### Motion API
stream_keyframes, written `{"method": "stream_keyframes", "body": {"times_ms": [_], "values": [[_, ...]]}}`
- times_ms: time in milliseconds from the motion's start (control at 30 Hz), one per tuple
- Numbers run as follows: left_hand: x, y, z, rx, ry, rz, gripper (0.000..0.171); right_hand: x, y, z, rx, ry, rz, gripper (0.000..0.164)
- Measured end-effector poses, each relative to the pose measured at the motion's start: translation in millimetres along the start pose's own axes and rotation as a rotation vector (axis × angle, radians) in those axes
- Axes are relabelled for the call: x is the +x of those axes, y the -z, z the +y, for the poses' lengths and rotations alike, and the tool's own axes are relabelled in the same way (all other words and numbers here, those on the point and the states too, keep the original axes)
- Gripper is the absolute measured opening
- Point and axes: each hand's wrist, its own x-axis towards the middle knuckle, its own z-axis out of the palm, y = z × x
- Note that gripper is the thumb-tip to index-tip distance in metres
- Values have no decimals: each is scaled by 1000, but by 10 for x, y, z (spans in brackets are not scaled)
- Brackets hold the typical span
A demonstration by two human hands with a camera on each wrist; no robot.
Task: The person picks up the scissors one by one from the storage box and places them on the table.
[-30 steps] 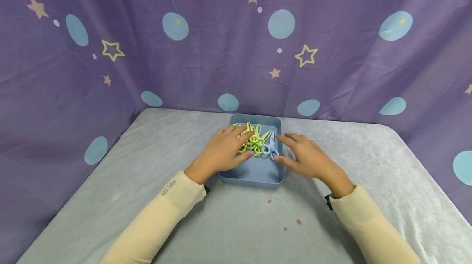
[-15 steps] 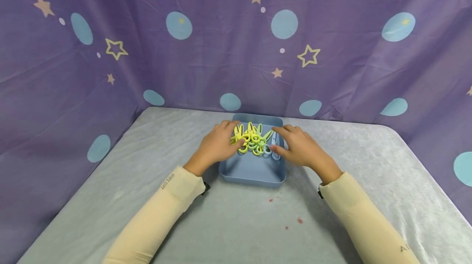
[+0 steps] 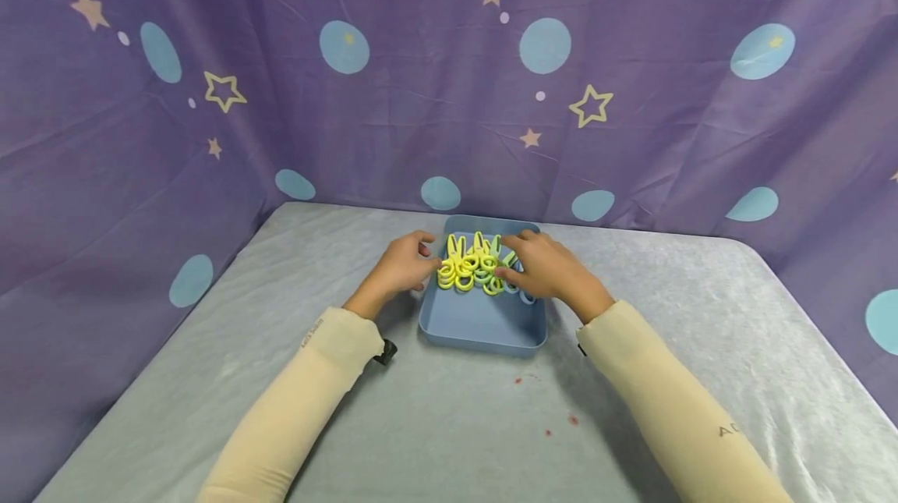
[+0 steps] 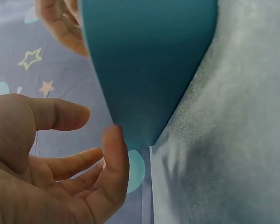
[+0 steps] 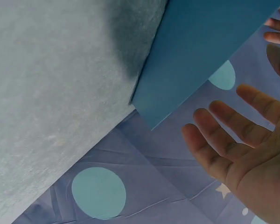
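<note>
A shallow blue tray (image 3: pixel 484 324) holds several pairs of yellow scissors (image 3: pixel 464 263) and green scissors (image 3: pixel 495 285) piled toward its far half. Light blue scissors (image 3: pixel 528 299) lie along the right wall, partly covered. My left hand (image 3: pixel 398 267) is beside the tray's left rim, loosely bent and holding nothing; in the left wrist view one fingertip is close to or touching the tray wall (image 4: pixel 149 60). My right hand (image 3: pixel 550 267) hovers over the tray's right side, above the green and blue scissors. Its fingers (image 5: pixel 224 135) look extended in the right wrist view, with nothing held.
The tray stands near the back of a table with a grey cloth (image 3: pixel 449 425). Behind and to the left hangs a purple curtain (image 3: pixel 435 97) with stars and dots. Small red marks (image 3: pixel 573 420) spot the cloth in front.
My left hand has drawn back leftward from above the scissors to the tray's left rim. My right hand has moved left, from the right rim to over the scissors.
</note>
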Motion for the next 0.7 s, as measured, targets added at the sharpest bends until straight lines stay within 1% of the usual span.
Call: {"method": "stream_keyframes", "body": {"times_ms": [67, 133, 233, 367, 533, 700], "values": [[1, 27, -10, -63, 39, -14, 54, 55, 2, -21, -3, -9, -12, 60], [-1, 48, -18, -104, 66, -32, 53, 118, 1, -43, -9, -17, -23, 59], [-11, 68, -26, -147, 93, -66, 54, 221, 3, -86, -15, -27, -47, 59], [-10, 67, -26, -196, 114, -97, 55, 358, 10, -160, -4, -30, -101, 61], [0, 46, -38, -226, 127, -119, 56, 479, 2, -247, 0, -50, -166, 61], [0, 51, -42, -236, 142, -127, 55, 563, -31, -316, 8, -105, -222, 63]]}}
